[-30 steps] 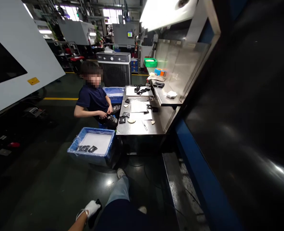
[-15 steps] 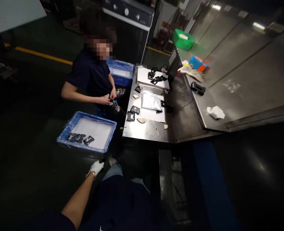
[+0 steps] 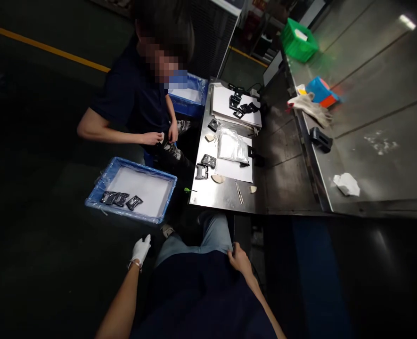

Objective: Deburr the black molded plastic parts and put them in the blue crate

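1. My left hand (image 3: pixel 141 250), in a white glove, is low beside my leg, its fingers together and pointing forward. I cannot tell whether it pinches anything.
2. My bare right hand (image 3: pixel 239 262) has its fingers curled at the hem of my dark shirt (image 3: pixel 194 296), just above my jeans (image 3: pixel 213 233). I cannot tell whether they pinch the cloth.
3. Just ahead of my left hand, a blue crate (image 3: pixel 141 168) lined with plastic sits on the floor. Inside, three black packets (image 3: pixel 121 199) lie side by side on a white sheet (image 3: pixel 146 184).
4. Farther ahead, a steel table (image 3: pixel 201 197) holds a clear plastic bag (image 3: pixel 232 146), tweezers (image 3: pixel 239 192), and black parts (image 3: pixel 241 106) on stacked white paper (image 3: pixel 222 101).
5. Beyond the crate sits a co-worker (image 3: pixel 130 94), both hands (image 3: pixel 159 138) close together at their lap.
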Available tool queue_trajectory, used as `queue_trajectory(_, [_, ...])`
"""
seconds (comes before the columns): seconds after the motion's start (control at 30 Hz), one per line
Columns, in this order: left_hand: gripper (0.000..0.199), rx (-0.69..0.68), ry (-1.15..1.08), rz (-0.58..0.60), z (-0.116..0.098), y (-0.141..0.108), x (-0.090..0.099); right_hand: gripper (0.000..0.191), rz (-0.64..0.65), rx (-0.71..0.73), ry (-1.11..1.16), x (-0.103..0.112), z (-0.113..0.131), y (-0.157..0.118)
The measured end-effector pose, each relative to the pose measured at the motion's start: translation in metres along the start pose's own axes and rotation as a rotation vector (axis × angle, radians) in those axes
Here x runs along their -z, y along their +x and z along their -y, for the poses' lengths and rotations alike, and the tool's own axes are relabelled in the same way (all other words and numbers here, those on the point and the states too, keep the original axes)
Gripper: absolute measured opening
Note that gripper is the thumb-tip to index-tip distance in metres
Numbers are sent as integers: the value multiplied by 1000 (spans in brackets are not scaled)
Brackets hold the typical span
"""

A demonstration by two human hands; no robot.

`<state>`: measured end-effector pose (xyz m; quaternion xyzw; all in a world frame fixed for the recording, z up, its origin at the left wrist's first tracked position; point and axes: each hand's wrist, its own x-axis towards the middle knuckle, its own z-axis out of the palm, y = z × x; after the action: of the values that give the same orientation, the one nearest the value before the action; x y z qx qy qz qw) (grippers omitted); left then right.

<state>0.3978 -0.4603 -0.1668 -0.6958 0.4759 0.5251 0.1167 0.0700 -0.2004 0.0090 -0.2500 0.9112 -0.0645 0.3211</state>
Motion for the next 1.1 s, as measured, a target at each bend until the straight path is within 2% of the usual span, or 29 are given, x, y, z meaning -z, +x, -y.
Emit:
queue_trajectory(0.07, [48, 66, -48, -49, 18, -7, 6, 25, 12, -47, -30, 11, -2, 51])
queue_trajectory(0.2, [49, 273, -104, -138, 47, -26, 12, 27, -66, -136, -99, 55, 5, 160])
queue_trajectory(0.3, [45, 338, -184, -199, 50, -45, 8, 37, -161, -205, -145, 80, 18, 226])
queue_trajectory(0.37, [41, 310, -251, -250, 37, -57, 4, 41, -199, -228, -164, 86, 23, 257])
queue_trajectory(0.47, [33, 193, -317, -335, -4, -70, -1, 39, -191, -202, -172, 85, 21, 286])
queue_trajectory(0.53, [29, 96, -323, -376, -45, -73, -3, 39, -157, -150, -161, 83, 14, 297])
queue_trajectory(0.6, [30, 2, -317, -390, -95, -71, -4, 41, -118, -99, -140, 84, 5, 303])
queue_trajectory(0.73, [29, -229, -341, -313, -203, -65, -7, 35, -75, -48, -79, 90, -8, 304])
queue_trajectory(0.83, [29, -427, -390, -222, -268, -73, -17, 27, -113, -33, -8, 91, -7, 298])
queue_trajectory(0.93, [28, -590, -443, -116, -307, -93, -27, 27, -160, -32, 102, 93, -1, 285])
queue_trajectory(1.1, [21, -788, -556, 67, -339, -135, -25, 32, -168, 92, 348, 110, 12, 235])
